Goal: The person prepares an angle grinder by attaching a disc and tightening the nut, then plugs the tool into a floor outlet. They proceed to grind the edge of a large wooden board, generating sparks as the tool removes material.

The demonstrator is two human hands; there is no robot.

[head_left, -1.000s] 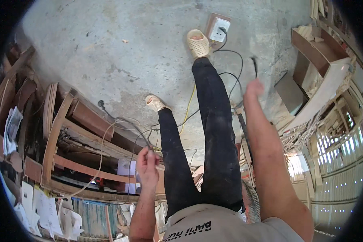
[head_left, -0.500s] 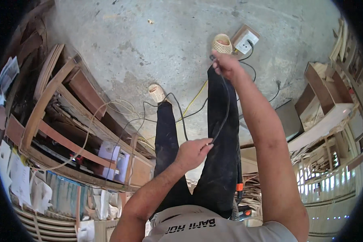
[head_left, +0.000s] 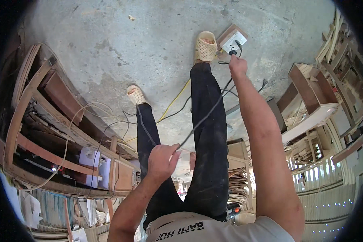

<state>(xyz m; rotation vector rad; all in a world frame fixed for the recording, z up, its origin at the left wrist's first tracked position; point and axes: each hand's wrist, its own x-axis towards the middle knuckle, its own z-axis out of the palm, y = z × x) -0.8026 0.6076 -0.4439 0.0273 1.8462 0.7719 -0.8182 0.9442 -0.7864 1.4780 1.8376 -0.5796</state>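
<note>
My right hand (head_left: 238, 66) reaches far forward, its fingers closed around a black plug (head_left: 232, 52). The plug meets the near edge of a white socket box (head_left: 235, 40) mounted on a brown wooden block; whether its pins are in the holes I cannot tell. Another black plug (head_left: 238, 43) sits in the same box. From my right hand a dark power cord (head_left: 205, 117) runs back across my right leg to my left hand (head_left: 162, 161). My left hand is closed on that cord in front of my thighs, and the cord continues forward beyond it.
Beside the box is my right clog (head_left: 205, 47). A yellow cable (head_left: 176, 98) and other dark cords cross the concrete floor (head_left: 157, 36). A loose plug (head_left: 264, 83) lies to the right, near a wooden box (head_left: 315, 86). Wooden frames (head_left: 54, 133) stand along the left.
My right hand has moved from above my right foot to the socket box, carrying the plug. My left hand has shifted left and nearer, and the cord between my hands is now straighter.
</note>
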